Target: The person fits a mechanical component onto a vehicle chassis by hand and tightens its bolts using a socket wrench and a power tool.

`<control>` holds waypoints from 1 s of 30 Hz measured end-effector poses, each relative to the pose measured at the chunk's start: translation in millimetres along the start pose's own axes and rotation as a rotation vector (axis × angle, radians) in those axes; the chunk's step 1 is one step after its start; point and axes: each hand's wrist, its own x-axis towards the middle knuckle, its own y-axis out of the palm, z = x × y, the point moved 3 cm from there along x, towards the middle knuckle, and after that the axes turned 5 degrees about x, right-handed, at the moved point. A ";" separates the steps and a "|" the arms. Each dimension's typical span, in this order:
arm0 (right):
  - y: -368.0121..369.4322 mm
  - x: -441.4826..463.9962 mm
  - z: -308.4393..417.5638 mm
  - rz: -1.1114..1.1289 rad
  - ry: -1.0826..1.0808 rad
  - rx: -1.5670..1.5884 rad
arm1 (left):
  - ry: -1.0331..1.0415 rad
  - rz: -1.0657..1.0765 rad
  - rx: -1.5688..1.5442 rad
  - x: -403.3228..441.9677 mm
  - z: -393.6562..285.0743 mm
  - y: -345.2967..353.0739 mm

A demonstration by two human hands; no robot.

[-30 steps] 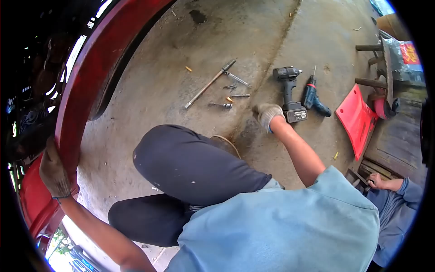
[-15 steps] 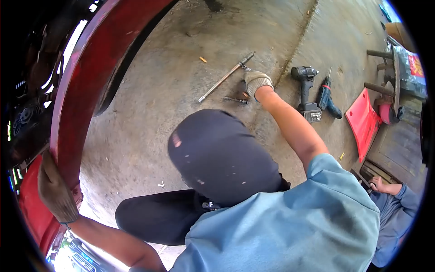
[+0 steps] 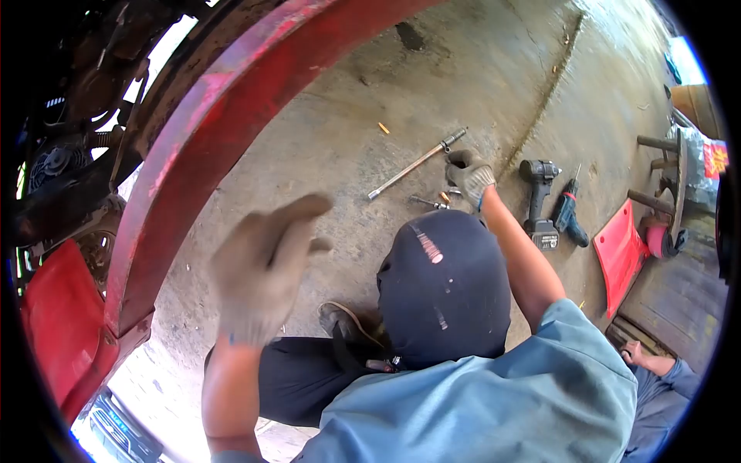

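My left hand [image 3: 262, 270], in a beige work glove, is raised in the air beside the red curved panel [image 3: 204, 147], apart from it. Its fingers are spread and slightly blurred, with nothing visible in them. Low over the concrete floor, my right hand [image 3: 471, 179], gloved too, has its fingers curled; what they hold, if anything, is hidden. Just left of it lies a long metal wrench bar [image 3: 417, 164]. Closer to me, a short socket tool [image 3: 426, 203] and a small orange-brown piece [image 3: 444, 197] rest on the floor. My dark-trousered knee [image 3: 444, 293] rises below my right hand.
A black impact wrench [image 3: 538, 204] and a cordless drill [image 3: 570, 212] lie to the right. Beyond them are a red panel [image 3: 617, 251] and a wooden stool [image 3: 656, 201]. Another person's hand [image 3: 634, 353] shows at lower right. Machinery [image 3: 58, 162] fills the left.
My left hand has come off the red panel and moved right into the air. My right hand stays near the wrench bar. The whole view has shifted.
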 end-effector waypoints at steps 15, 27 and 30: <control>86.3 -58.9 160.8 0.356 -0.372 0.288 | -0.265 -0.085 -1.007 55.3 119.4 177.3; 52.0 -19.3 95.6 0.028 0.025 -0.235 | -0.591 -0.042 -1.017 65.6 100.9 150.8; 77.6 34.2 -11.8 0.003 0.214 -0.331 | -0.466 0.095 -0.983 65.1 122.2 146.0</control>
